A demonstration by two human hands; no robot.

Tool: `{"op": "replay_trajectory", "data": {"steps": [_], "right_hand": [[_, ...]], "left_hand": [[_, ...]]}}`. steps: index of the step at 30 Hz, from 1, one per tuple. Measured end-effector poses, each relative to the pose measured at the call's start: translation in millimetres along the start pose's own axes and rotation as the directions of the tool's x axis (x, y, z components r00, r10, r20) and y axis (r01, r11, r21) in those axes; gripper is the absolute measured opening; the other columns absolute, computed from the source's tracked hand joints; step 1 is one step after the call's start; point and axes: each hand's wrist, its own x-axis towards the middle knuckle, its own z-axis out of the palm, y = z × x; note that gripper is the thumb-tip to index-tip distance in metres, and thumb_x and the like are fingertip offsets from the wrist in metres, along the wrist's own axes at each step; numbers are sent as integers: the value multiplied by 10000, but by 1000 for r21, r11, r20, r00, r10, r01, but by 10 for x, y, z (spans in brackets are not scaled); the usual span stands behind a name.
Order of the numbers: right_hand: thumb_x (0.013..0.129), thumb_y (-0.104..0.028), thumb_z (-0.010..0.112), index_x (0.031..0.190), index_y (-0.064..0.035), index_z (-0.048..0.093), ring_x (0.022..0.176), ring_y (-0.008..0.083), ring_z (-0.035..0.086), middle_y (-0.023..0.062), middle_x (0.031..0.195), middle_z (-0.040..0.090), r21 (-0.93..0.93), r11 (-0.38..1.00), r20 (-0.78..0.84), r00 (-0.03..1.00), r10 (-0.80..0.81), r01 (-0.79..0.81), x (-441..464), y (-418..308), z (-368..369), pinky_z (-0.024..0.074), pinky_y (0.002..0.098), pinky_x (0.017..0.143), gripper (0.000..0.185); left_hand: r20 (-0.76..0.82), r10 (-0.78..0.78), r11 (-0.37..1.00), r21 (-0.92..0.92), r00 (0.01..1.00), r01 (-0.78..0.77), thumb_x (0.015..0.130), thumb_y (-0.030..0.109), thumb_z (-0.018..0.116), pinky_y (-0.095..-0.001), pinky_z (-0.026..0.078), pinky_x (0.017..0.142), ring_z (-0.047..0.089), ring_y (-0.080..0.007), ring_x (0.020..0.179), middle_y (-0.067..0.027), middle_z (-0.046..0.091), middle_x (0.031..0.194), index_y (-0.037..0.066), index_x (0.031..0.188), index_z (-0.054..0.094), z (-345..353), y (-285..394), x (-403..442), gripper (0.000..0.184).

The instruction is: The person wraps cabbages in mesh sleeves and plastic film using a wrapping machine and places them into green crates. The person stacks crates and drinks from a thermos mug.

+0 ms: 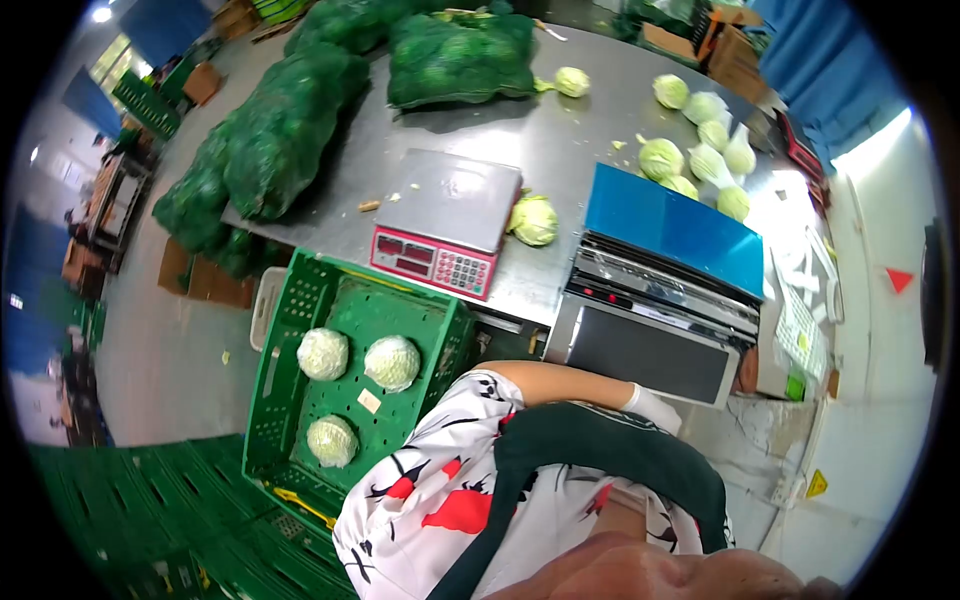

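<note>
My left arm reaches across my front, and my left hand [652,408] in a white glove shows only in part. Its fingers are hidden behind the dark green apron strap [600,435]. Close in front of it is a wrapping machine with a dark flat plate [648,352] and a blue top panel [670,230]. My right hand is out of view. Three pale round cabbages [392,363], seemingly film-wrapped, lie apart in a green plastic crate [352,283] to the left.
A red-and-grey digital scale [445,205] stands on the metal table [590,125], with a cabbage [533,219] beside it. Several loose cabbages [660,158] lie at the back right. Green net sacks of cabbages [462,58] line the back and left. More green crates [160,490] are at lower left.
</note>
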Motion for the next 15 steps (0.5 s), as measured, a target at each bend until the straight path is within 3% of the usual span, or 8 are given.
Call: {"op": "replay_trajectory", "data": {"steps": [3, 10, 15], "right_hand": [[977, -232, 540, 1174, -27, 636, 966, 255, 661, 158, 1061, 677, 44, 999, -13, 1000, 23, -23, -186, 43, -6, 521, 370, 828, 300], [975, -226, 542, 1168, -28, 639, 959, 250, 663, 153, 1052, 679, 114, 991, -43, 996, 75, -70, -467, 112, 23, 522, 366, 824, 293], [974, -222, 544, 1163, -28, 642, 953, 247, 665, 148, 1045, 681, 147, 986, -39, 996, 85, -78, -566, 141, 30, 524, 363, 821, 288]], "left_hand": [[72, 88, 996, 1, 994, -88, 852, 320, 620, -457, 457, 724, 640, -383, 799, -226, 684, 893, 14, 979, 707, 36, -164, 44, 342], [112, -164, 979, -104, 980, 175, 837, 238, 665, -431, 472, 732, 679, -300, 818, -193, 718, 932, 9, 1047, 706, -141, 271, -11, 313], [133, -145, 954, -243, 981, 174, 830, 190, 677, -398, 485, 740, 677, -253, 803, -184, 726, 929, -10, 1066, 694, -186, 362, -32, 309]]}}
